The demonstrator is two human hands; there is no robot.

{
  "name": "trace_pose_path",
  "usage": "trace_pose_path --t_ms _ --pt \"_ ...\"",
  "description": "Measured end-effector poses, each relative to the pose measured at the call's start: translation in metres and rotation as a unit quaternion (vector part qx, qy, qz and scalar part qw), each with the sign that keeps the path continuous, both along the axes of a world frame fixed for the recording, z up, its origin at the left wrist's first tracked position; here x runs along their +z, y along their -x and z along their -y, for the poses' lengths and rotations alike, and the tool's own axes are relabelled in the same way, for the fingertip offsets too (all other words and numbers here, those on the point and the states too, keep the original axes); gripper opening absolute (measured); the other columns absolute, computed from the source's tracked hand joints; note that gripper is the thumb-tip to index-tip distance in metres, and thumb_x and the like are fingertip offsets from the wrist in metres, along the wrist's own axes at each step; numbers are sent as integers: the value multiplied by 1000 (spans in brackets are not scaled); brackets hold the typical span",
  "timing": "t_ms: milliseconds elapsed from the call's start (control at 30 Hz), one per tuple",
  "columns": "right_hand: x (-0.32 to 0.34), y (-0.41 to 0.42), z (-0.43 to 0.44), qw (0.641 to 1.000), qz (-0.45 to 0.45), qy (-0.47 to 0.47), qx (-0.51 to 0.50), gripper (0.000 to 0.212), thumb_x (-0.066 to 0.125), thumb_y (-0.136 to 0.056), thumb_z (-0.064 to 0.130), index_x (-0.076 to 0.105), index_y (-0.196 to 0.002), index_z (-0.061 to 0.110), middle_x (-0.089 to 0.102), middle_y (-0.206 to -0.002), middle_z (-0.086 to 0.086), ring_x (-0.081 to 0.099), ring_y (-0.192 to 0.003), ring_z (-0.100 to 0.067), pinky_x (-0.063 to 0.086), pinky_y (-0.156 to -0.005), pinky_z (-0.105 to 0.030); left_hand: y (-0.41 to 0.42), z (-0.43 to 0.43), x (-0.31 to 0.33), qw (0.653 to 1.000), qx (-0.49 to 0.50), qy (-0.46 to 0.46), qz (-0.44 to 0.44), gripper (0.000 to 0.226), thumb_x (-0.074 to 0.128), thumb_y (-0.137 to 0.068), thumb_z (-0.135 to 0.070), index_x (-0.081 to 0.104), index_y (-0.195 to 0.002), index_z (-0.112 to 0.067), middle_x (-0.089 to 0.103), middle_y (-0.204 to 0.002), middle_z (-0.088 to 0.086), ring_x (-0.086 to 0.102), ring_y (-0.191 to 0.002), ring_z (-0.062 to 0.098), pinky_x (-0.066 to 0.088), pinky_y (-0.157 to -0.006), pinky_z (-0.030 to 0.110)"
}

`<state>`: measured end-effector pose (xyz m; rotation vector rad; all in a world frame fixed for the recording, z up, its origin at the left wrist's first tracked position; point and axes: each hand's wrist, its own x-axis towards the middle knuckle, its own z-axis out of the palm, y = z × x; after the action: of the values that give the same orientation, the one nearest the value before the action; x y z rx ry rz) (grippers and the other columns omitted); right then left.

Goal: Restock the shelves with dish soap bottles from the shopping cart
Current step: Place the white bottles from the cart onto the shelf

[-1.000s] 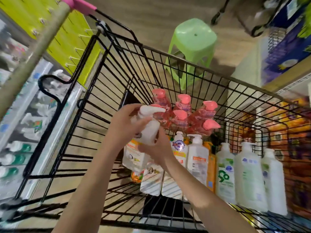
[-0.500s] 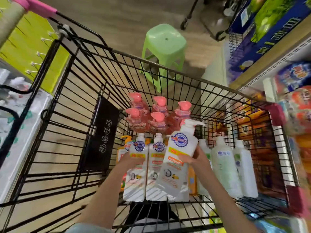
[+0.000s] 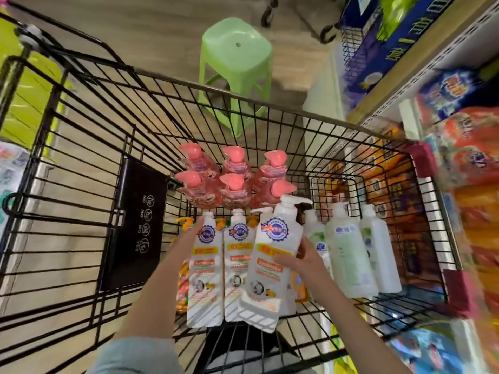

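A black wire shopping cart (image 3: 89, 147) holds pump bottles of dish soap. My right hand (image 3: 302, 255) grips a white bottle with a blue round badge (image 3: 270, 255), lifted and tilted above the others. My left hand (image 3: 189, 236) reaches to the left side of another white bottle (image 3: 205, 268) that stands in the cart; its fingers are mostly hidden behind the bottle. A third matching bottle (image 3: 237, 260) stands between them. Several pink bottles (image 3: 232, 182) stand at the far end, and pale green-labelled bottles (image 3: 348, 252) stand at the right.
A green plastic stool (image 3: 237, 55) stands on the wooden floor beyond the cart. Store shelves (image 3: 421, 49) with blue boxes and orange packs line the right side. More shelving with bottles runs along the left edge. Orange bottles (image 3: 186, 222) sit behind the white ones.
The view has swung right and down. My right hand has raised the white bottle slightly higher, and my left hand has gone to the side of the leftmost white bottle.
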<state>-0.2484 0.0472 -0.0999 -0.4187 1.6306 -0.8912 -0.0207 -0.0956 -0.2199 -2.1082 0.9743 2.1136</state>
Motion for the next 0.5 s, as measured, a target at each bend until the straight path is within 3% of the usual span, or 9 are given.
trace_pose_path --t_ms 67,133,200,333,433,500 --pt "-2 1 0 1000 2 -1 -2 89 83 -39 40 55 -121 21 69 -111 2 69 -91 -11 56 -67 -25 -5 11 -18 1000 -31 3 6 122 45 -43 -100 36 -144 -32 32 -153 3 33 -138 29 28 -112 51" --pt "-4 2 -1 1000 6 -2 -2 84 83 -40 38 57 -118 22 70 -109 1 70 -92 -14 57 -71 -29 -7 20 -34 998 -58 -1 14 132 41 -34 -102 35 -145 -32 31 -153 4 31 -138 29 28 -111 52" --pt "-4 2 -1 1000 11 -2 0 80 83 -41 37 58 -116 22 71 -109 0 70 -93 -15 57 -72 -30 4 21 -11 997 -75 1 3 122 42 -49 -98 30 -148 -29 25 -156 3 27 -141 28 25 -113 49" --pt "-4 3 -2 1000 18 -1 6 78 82 -42 36 57 -115 23 70 -109 0 69 -93 -14 57 -72 -29 15 13 12 993 -103 52 -21 86 44 -83 -69 27 -148 -16 22 -156 5 25 -142 26 24 -112 42" --pt "-4 4 -3 1000 26 -9 10 81 83 -43 35 56 -118 23 68 -113 -3 69 -97 -18 57 -80 -39 5 12 25 994 -100 23 -41 81 60 -80 -57 30 -143 -16 45 -142 8 49 -125 29 38 -106 45" --pt "-3 3 -4 1000 26 -8 13 81 83 -42 36 56 -117 25 68 -112 -1 68 -97 -17 57 -79 -37 -7 11 38 990 -112 0 -80 86 74 -69 -52 34 -137 -19 57 -127 8 61 -110 29 46 -99 51"
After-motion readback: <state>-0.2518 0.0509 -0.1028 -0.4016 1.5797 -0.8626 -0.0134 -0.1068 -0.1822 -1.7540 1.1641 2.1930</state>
